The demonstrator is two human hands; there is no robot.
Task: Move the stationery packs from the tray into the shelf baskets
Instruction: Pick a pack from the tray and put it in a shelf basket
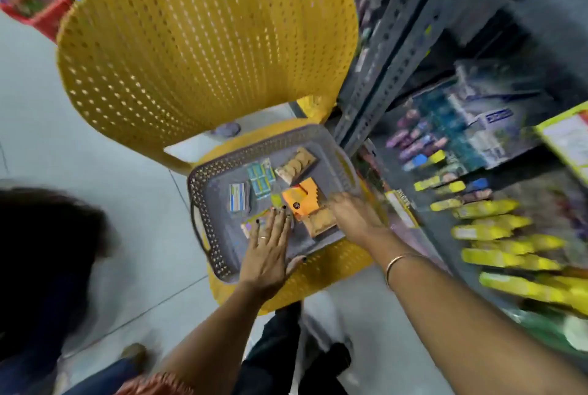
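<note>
Forearms reach from the near edge toward a yellow chair (203,44), whose seat bears the grey tray (331,152). Left hand (270,248) lies flat, fingers spread, over a pack at the tray's near left; right hand (353,216), blurred, closure indeterminate, reaches the orange pack (300,197). Stationery packs appear light, flat, glossy: probably best pinched at the edges. Shelf baskets (477,146) lie right.

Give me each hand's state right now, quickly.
Left hand: open, fingers spread flat over the packs in the tray, gripping nothing.
Right hand: over the tray's right side, blurred; cannot tell.
</note>
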